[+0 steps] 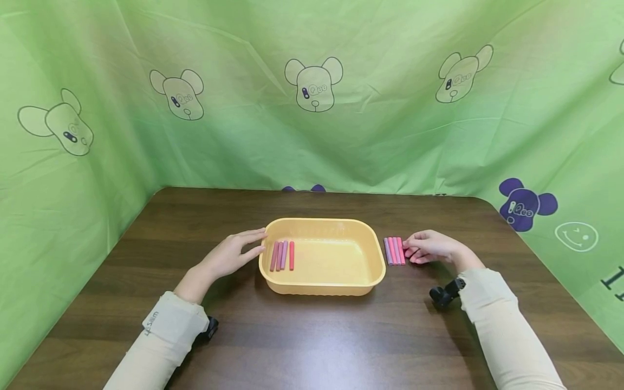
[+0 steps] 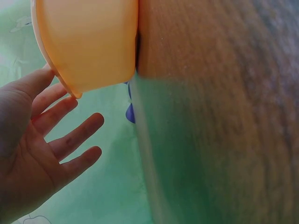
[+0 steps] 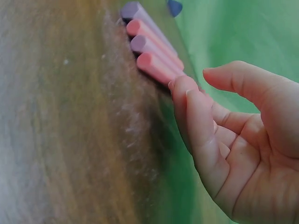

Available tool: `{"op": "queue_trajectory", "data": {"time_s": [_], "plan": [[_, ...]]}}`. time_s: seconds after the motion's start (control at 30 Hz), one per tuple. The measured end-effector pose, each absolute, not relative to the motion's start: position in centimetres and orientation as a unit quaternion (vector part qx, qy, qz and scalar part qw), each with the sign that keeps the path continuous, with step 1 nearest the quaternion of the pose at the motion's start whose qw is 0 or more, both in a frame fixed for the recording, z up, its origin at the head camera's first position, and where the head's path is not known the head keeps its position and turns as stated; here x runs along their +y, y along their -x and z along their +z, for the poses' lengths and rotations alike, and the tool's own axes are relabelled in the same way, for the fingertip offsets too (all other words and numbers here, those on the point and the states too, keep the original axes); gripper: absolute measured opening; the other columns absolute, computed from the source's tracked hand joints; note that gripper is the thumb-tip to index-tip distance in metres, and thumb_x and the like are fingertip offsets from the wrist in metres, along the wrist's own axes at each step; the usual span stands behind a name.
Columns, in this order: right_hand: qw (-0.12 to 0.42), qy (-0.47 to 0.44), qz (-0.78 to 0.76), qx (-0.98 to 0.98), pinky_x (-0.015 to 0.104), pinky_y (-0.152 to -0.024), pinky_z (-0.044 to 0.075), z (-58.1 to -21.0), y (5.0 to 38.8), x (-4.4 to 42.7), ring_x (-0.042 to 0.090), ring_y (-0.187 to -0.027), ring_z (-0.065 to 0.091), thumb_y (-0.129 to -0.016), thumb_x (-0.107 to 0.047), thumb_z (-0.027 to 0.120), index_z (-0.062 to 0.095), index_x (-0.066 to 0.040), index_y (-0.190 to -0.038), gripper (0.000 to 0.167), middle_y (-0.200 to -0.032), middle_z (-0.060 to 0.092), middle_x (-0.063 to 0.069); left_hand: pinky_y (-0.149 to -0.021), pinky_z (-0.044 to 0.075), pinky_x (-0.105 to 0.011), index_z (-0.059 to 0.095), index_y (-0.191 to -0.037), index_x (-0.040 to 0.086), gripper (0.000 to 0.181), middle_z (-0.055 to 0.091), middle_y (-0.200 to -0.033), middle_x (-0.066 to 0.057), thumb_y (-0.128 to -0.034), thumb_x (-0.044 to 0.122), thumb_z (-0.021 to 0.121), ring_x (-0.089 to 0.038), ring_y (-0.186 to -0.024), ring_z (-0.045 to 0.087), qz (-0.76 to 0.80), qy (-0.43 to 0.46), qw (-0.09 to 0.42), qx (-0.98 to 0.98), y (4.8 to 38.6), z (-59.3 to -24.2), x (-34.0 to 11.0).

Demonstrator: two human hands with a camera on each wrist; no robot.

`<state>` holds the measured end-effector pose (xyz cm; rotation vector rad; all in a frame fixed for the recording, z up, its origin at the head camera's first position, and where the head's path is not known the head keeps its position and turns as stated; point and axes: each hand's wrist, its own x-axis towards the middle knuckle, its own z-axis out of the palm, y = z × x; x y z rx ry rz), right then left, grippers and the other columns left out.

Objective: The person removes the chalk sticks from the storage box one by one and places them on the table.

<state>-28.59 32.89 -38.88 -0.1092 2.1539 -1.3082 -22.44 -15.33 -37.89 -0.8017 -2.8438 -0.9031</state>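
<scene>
**Pink and Purple, Side by Side**

A green curtain [image 1: 244,151] printed with outlined animal heads hangs behind a dark wood-grain bench [image 1: 312,346], where a person in pale sleeves [image 1: 507,325] reaches forward with both arms. At the center of the bench sits a yellow tray [image 1: 317,289], a shallow rectangular vessel with rounded corners.

The left hand [image 1: 229,254] meets the tray at its left end, thumb and fingers touching the rim; the grip is spread, its fingers extended and well separated. The right hand [image 1: 431,246] is across the bench, to the right of the tray. Its grip stands apart, with a gap between thumb and fingertips, the fingertips appearing to touch the end of the nearest pink stick. A black device [image 1: 444,294] is strapped at the right wrist.

Smallest in the scene are the sticks. Three mauve sticks [image 1: 279,256] lie close together inside the tray near its left wall, with one red stick [image 1: 292,256] just beside them. A row of four sticks [image 1: 394,251], alternating purple and pink, lies on the bench between the tray and the right hand.
</scene>
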Motion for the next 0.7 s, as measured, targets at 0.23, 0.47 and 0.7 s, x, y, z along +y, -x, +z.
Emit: {"op": "queue_trajectory", "data": {"time_s": [0.23, 0.47, 0.7], "plan": [[0.290, 0.080, -0.496, 0.814, 0.019, -0.066, 0.055, -37.6, 28.7, 32.1, 0.005, -0.071, 0.061, -0.099, -0.018, 0.042, 0.050, 0.008, -0.111, 0.029, -0.085, 0.064, -0.002, -0.109, 0.036, -0.047, 0.053, -0.131, 0.004, 0.043, 0.049, -0.140, -0.014, -0.0928, 0.023, 0.058, -0.031, -0.131, 0.046, -0.291, 0.258, 0.025, -0.921, 22.4, -37.8, -15.3], [0.275, 0.106, -0.501, 0.813, 0.021, -0.067, 0.056, -35.5, 28.6, 29.7, 0.005, -0.071, 0.063, -0.098, -0.021, 0.047, 0.048, 0.007, -0.113, 0.033, -0.084, 0.063, -0.001, -0.109, 0.036, -0.047, 0.053, -0.131, 0.003, 0.044, 0.050, -0.140, -0.014, -0.0927, 0.023, 0.057, -0.031, -0.130, 0.046, -0.289, 0.260, 0.025, -0.921, 22.3, -37.8, -15.3], [0.272, 0.174, -0.482, 0.815, 0.026, -0.069, 0.057, -34.1, 29.3, 26.9, 0.009, -0.074, 0.064, -0.095, -0.025, 0.053, 0.048, 0.008, -0.119, 0.041, -0.090, 0.065, 0.001, -0.109, 0.036, -0.047, 0.053, -0.132, 0.005, 0.043, 0.049, -0.140, -0.013, -0.0931, 0.024, 0.057, -0.031, -0.131, 0.045, -0.287, 0.259, 0.022, -0.922, 22.3, -37.8, -15.3]]}}
